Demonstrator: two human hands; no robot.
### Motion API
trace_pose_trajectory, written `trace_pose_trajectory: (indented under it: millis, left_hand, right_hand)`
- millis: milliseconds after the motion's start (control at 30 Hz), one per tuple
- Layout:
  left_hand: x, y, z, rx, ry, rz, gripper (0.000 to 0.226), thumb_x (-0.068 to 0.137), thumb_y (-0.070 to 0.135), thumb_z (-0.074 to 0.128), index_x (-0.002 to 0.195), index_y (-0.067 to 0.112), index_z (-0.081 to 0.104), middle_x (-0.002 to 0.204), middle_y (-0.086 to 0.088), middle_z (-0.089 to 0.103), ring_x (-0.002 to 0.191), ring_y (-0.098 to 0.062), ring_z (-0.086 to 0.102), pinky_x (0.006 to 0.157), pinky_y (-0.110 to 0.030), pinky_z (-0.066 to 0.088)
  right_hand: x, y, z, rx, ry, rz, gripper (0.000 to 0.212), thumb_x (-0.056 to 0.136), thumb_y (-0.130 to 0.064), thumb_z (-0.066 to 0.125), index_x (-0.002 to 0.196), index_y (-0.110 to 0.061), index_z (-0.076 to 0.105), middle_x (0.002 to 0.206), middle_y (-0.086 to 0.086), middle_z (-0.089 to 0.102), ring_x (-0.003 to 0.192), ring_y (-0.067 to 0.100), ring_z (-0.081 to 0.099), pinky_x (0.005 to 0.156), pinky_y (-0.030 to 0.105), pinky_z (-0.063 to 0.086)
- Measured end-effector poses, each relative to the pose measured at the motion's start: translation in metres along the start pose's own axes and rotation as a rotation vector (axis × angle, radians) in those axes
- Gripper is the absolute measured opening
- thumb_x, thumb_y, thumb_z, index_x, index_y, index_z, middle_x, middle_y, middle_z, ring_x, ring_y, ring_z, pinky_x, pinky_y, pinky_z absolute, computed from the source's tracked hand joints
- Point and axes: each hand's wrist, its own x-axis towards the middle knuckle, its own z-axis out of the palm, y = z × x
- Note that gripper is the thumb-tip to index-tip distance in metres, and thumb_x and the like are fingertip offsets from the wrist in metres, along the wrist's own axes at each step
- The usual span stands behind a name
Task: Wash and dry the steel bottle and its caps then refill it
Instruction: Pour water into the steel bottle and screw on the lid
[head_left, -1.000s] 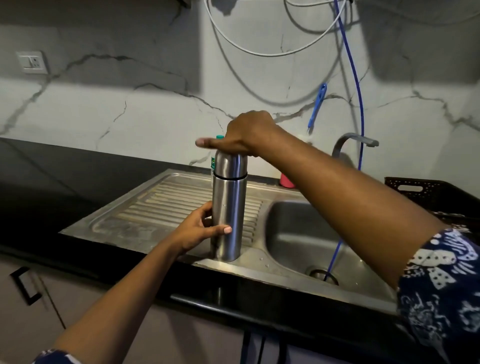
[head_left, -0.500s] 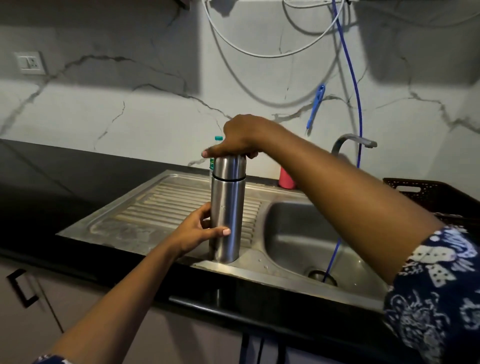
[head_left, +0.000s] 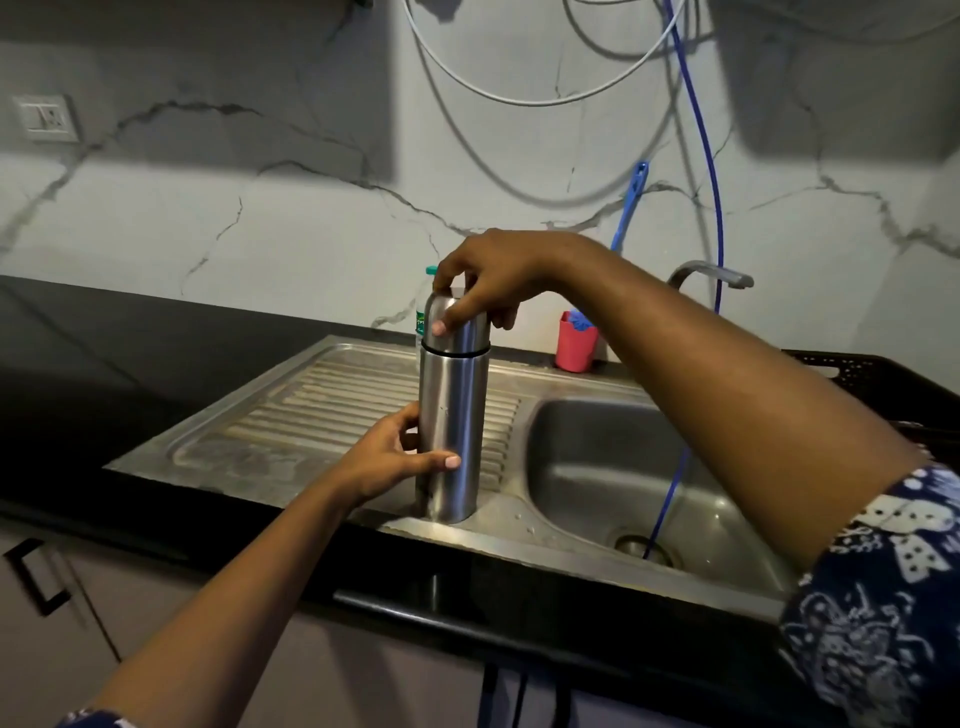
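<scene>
The steel bottle (head_left: 453, 431) stands upright on the front edge of the sink's drainboard (head_left: 311, 415), just left of the basin. Its steel outer cap (head_left: 462, 335) sits on top, above a black ring. My left hand (head_left: 395, 460) grips the lower body of the bottle, thumb across the front. My right hand (head_left: 493, 275) comes from the right and holds the cap from above, fingertips curled round its dome. Any inner cap is hidden under the steel one.
The sink basin (head_left: 597, 467) lies right of the bottle, with a blue hose (head_left: 706, 171) hanging into its drain. A tap (head_left: 711, 275) and a pink cup (head_left: 575, 349) stand behind. A plastic bottle (head_left: 423, 306) is half hidden behind the cap. A black crate (head_left: 883, 374) sits far right.
My right hand has shifted from lying flat on top of the cap to gripping it with curled fingertips. The bottle and my left hand have stayed in place.
</scene>
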Motion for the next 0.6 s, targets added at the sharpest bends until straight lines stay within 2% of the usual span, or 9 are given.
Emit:
trace_pose_trajectory:
  millis: [100, 167, 233, 300, 367, 500, 600]
  left_hand:
    - [0.001, -0.002, 0.004, 0.004, 0.049, 0.037, 0.055, 0.067, 0.020, 0.082, 0.107, 0.039, 0.049, 0.109, 0.014, 0.059, 0.087, 0.015, 0.061, 0.069, -0.008, 0.050]
    - [0.002, -0.006, 0.005, 0.003, 0.081, 0.064, 0.053, 0.071, 0.010, 0.078, 0.108, 0.036, 0.051, 0.110, 0.013, 0.060, 0.088, 0.012, 0.062, 0.070, -0.008, 0.050]
    - [0.002, -0.010, 0.006, -0.003, 0.099, 0.082, 0.054, 0.068, 0.016, 0.083, 0.108, 0.036, 0.053, 0.108, 0.011, 0.063, 0.091, 0.008, 0.064, 0.071, -0.010, 0.050]
    - [0.002, -0.013, 0.008, -0.009, 0.126, 0.107, 0.062, 0.057, 0.032, 0.089, 0.110, 0.034, 0.056, 0.109, 0.008, 0.067, 0.097, -0.002, 0.067, 0.076, -0.015, 0.052]
    - [0.002, -0.016, 0.009, -0.001, 0.160, 0.129, 0.065, 0.051, 0.043, 0.084, 0.110, 0.035, 0.058, 0.110, 0.009, 0.068, 0.099, -0.007, 0.067, 0.081, -0.020, 0.054]
    - [0.004, -0.021, 0.012, 0.066, 0.241, 0.114, 0.075, 0.048, 0.055, 0.085, 0.115, 0.034, 0.058, 0.112, 0.007, 0.068, 0.100, -0.011, 0.067, 0.088, -0.033, 0.055]
    - [0.004, -0.019, 0.024, 0.240, 0.369, 0.088, 0.082, 0.053, 0.058, 0.084, 0.121, 0.027, 0.052, 0.112, 0.008, 0.062, 0.099, -0.011, 0.062, 0.084, -0.031, 0.054]
  right_hand:
    - [0.000, -0.004, 0.008, -0.108, 0.090, 0.026, 0.050, 0.075, -0.054, 0.070, 0.106, -0.015, 0.062, 0.078, -0.002, 0.061, 0.056, 0.016, 0.065, 0.051, 0.025, 0.051]
    - [0.001, -0.006, 0.013, -0.152, 0.142, 0.033, 0.050, 0.076, -0.057, 0.066, 0.099, -0.013, 0.063, 0.075, -0.001, 0.061, 0.051, 0.015, 0.061, 0.046, 0.021, 0.045]
    - [0.002, -0.005, 0.019, -0.154, 0.202, 0.037, 0.048, 0.077, -0.058, 0.064, 0.093, -0.012, 0.063, 0.071, 0.000, 0.060, 0.051, 0.014, 0.057, 0.044, 0.020, 0.040]
    - [0.006, -0.005, 0.025, -0.196, 0.270, 0.046, 0.044, 0.078, -0.058, 0.062, 0.077, -0.014, 0.060, 0.068, -0.001, 0.058, 0.062, 0.015, 0.058, 0.049, 0.022, 0.040]
    - [0.010, -0.008, 0.029, -0.233, 0.332, 0.088, 0.041, 0.077, -0.057, 0.060, 0.067, -0.018, 0.051, 0.067, -0.002, 0.053, 0.071, 0.017, 0.056, 0.055, 0.025, 0.040]
    - [0.008, -0.015, 0.036, -0.290, 0.423, 0.189, 0.045, 0.078, -0.060, 0.057, 0.087, -0.017, 0.048, 0.083, 0.000, 0.052, 0.084, 0.019, 0.051, 0.065, 0.029, 0.040]
    - [0.001, -0.004, 0.047, -0.172, 0.417, 0.178, 0.057, 0.074, -0.075, 0.052, 0.082, -0.018, 0.050, 0.088, 0.001, 0.057, 0.083, 0.018, 0.052, 0.067, 0.030, 0.042]
